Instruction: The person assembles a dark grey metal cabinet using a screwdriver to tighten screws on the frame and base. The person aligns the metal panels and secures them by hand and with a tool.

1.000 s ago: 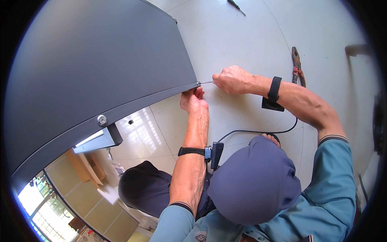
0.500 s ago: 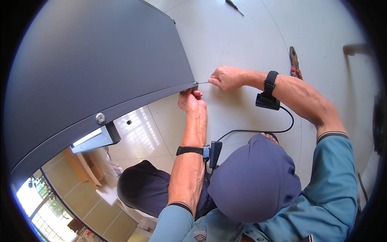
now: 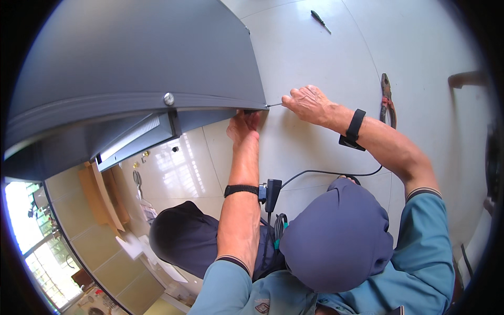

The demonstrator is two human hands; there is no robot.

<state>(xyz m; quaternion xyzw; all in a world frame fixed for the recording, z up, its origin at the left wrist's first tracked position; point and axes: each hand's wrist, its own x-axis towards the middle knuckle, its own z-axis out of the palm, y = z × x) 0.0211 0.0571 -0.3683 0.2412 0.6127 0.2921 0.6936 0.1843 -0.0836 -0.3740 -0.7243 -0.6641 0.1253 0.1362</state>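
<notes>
A large dark grey metal cabinet [image 3: 142, 47] fills the upper left, its near edge and corner facing me. My right hand [image 3: 308, 104] is closed around a thin metal-shafted tool [image 3: 275, 104]. The tip of the shaft meets the cabinet's corner; any handle is hidden in my fist. Beneath that same corner my left hand [image 3: 244, 126] reaches up with curled fingers. Its fingertips press in under the edge, and what they hold there is hidden. A round silver screw head [image 3: 168, 98] stands out on the cabinet's edge farther left.
On the tiled floor lie a screwdriver [image 3: 321, 22] and pliers with red handles [image 3: 387, 100]. Scissors [image 3: 137, 178] and a cardboard piece [image 3: 100, 194] are at the left. A black cable [image 3: 331, 171] runs between my wrist straps. My knees [image 3: 336, 236] are close below my hands.
The view has shifted, showing more of the cabinet's underside. My right fist has turned so its back faces up, the tool still at the corner. My left hand stays under the edge.
</notes>
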